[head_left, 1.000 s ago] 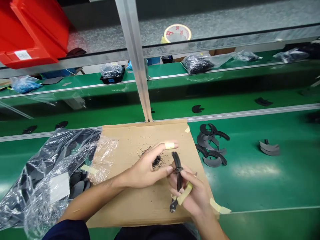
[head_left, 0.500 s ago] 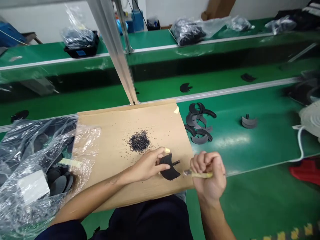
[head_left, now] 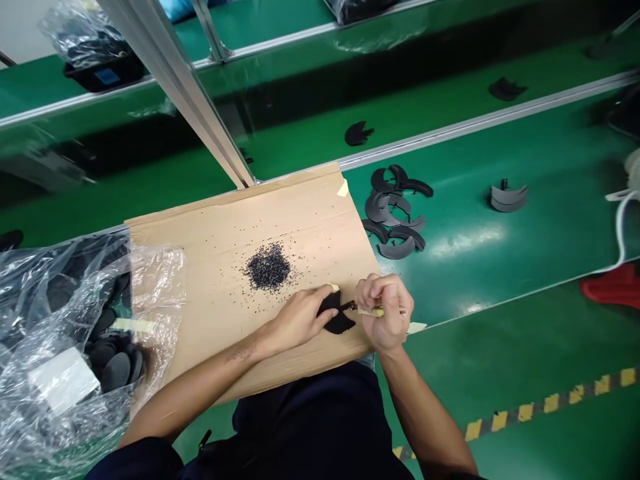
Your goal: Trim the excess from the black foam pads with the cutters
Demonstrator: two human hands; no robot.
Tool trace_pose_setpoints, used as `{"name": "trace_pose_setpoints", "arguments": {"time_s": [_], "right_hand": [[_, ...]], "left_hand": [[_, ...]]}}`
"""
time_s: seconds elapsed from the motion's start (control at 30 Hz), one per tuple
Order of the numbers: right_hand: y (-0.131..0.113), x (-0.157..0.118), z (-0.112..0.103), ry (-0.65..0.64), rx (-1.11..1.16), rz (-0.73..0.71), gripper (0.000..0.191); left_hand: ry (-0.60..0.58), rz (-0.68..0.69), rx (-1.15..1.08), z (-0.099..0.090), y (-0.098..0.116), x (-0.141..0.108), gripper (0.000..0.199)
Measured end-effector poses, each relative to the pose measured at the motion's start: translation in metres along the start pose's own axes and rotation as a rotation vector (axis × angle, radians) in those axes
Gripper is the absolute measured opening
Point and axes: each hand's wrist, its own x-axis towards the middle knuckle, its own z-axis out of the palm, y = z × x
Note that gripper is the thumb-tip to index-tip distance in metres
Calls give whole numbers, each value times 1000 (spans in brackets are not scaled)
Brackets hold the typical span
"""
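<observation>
My left hand (head_left: 303, 315) is closed on a black crescent-shaped plastic part (head_left: 339, 323), its thumb pressing the near face and a yellow wrap on one fingertip. A thin stem sticks out of the part's inner curve, to the right. In my right hand (head_left: 387, 310) is a small yellow-handled tool (head_left: 369, 311), gripped in a fist. Its tip meets the stem; the exact contact is too small to make out. Both hands are above the right front of a cardboard sheet (head_left: 165, 220). A heap of tiny black bits (head_left: 269, 267) lies on the sheet, left of the part.
Several curved black parts (head_left: 397, 248) are piled right of the cardboard, and a single one (head_left: 509, 199) lies farther right. Clear plastic bags (head_left: 30, 320) with dark discs (head_left: 116, 371) cover the left. A metal post (head_left: 200, 113) rises behind the cardboard. A black bin (head_left: 105, 72) stands on the shelf.
My right hand has moved left, bringing the tool's tip from just beside the part to its stem. My left hand keeps hold of the part. The view has tilted downward.
</observation>
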Motion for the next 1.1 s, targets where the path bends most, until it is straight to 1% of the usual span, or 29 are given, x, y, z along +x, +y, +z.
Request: {"name": "trace_pose_setpoints", "arguments": {"time_s": [0.1,0.23,0.3,0.37,0.43,0.47,0.53,0.6,0.67,0.77,0.8,0.9,1.0,1.07,1.1], "right_hand": [[2,0,-2,-39,17,3,44],[7,-1,-5,-89,43,-28,41],[9,-1,-6,-119,50,-44,40],[11,-1,-8,-150,55,-57,38],[13,-1,-10,-182,57,-66,38],[14,-1,-10,-196,57,-70,38],[15,-1,-11,-222,55,-79,38],[16,-1,-11,-242,54,-90,39],[18,-1,-11,-253,58,-97,39],[22,-1,-11,-250,81,-102,39],[24,-1,-11,-245,90,-103,38],[28,-2,-10,-231,106,-113,38],[27,-2,-9,-223,104,-120,38],[25,-2,-8,-218,94,-121,38],[23,-2,-8,-217,88,-122,39]], "left_hand": [[-23,-1,8,-2,0,2,25],[-48,19,-10,-4,0,4,21],[-56,32,-3,-5,0,4,23],[-56,49,60,-6,1,2,27],[-22,80,190,-7,2,-2,30],[5,108,259,-7,3,-5,28],[54,203,361,-9,2,-10,19],[63,319,401,-11,0,-15,13],[50,400,429,-12,-2,-18,12],[50,463,517,-13,-4,-16,14],[50,504,556,-13,-4,-14,15],[81,724,640,-13,-4,-4,17],[174,951,610,-20,-1,5,18],[197,1026,551,-29,2,3,15],[194,1017,530,-33,3,-2,14]]}}
